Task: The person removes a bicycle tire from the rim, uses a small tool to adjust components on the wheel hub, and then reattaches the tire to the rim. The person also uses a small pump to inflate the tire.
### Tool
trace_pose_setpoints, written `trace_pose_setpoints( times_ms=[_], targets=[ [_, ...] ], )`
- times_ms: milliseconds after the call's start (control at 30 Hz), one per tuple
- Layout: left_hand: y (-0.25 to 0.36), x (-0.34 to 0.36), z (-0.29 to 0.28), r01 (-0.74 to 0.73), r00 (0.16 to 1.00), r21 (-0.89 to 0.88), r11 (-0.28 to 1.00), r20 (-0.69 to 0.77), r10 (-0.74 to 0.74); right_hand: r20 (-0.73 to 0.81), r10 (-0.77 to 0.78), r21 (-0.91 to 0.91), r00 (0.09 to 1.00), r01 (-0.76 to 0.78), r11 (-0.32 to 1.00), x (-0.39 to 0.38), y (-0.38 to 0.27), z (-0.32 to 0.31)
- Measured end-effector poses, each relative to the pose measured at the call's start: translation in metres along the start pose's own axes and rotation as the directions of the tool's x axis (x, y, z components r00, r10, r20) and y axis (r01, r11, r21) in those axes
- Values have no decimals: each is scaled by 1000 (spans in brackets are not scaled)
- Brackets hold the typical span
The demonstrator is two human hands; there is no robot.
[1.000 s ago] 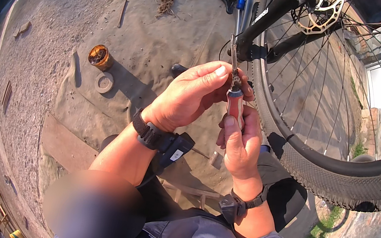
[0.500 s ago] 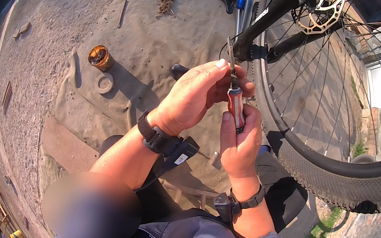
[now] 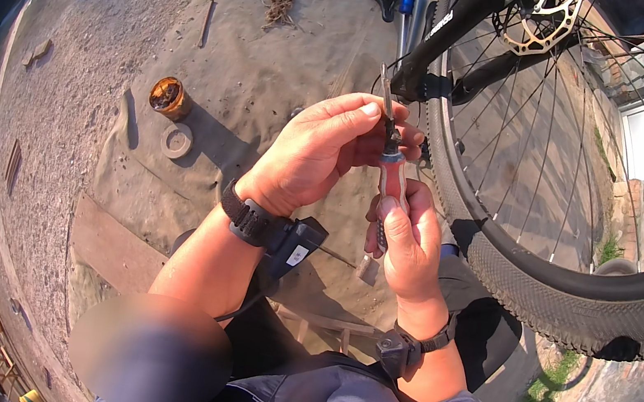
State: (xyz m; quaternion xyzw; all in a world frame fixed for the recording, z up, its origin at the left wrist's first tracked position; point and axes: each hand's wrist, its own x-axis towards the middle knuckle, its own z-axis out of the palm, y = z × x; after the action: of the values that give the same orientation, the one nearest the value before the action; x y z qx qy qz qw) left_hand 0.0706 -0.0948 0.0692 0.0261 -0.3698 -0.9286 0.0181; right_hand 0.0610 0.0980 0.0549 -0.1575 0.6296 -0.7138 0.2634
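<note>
Both hands [image 3: 366, 183] have lifted the pliers [image 3: 390, 170] slightly.

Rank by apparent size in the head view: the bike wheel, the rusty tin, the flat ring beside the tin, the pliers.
1. bike wheel, by far the largest.
2. pliers, held in both hands close to the camera, so nearness inflates them.
3. rusty tin and flat ring look about alike; not ranked.

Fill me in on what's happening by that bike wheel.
A person sits on the ground beside a bicycle wheel, working with both hands. The right hand holds the red handles of a pair of pliers. The left hand pinches at the pliers' nose, where a thin cable sticks up. An open rusty tin and its lid lie on the dirt nearby.
</note>
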Motion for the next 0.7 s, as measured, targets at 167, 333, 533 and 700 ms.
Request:
trace_pose_setpoints(
  times_ms=[167, 333, 533, 700],
  targets=[
    [-6, 1, -2, -49, 999, 82, 995, 14, 48, 25, 46, 31, 999, -47, 998, 0, -1, 1],
    [-13, 4, -1, -69, 998, 187, 980, 12, 68, 0, 6, -75, 1000, -6, 997, 1, 8, 0],
    [-23, 7, -3, 71, 984, 48, 996, -164, -63, -64, 47, 113, 997, -40, 993, 6, 10, -1],
    [-29, 5, 3, 292, 936, 312, 904, 102, -338, -84, 76, 140, 994, -64, 988, 14, 14, -8]
  ],
)
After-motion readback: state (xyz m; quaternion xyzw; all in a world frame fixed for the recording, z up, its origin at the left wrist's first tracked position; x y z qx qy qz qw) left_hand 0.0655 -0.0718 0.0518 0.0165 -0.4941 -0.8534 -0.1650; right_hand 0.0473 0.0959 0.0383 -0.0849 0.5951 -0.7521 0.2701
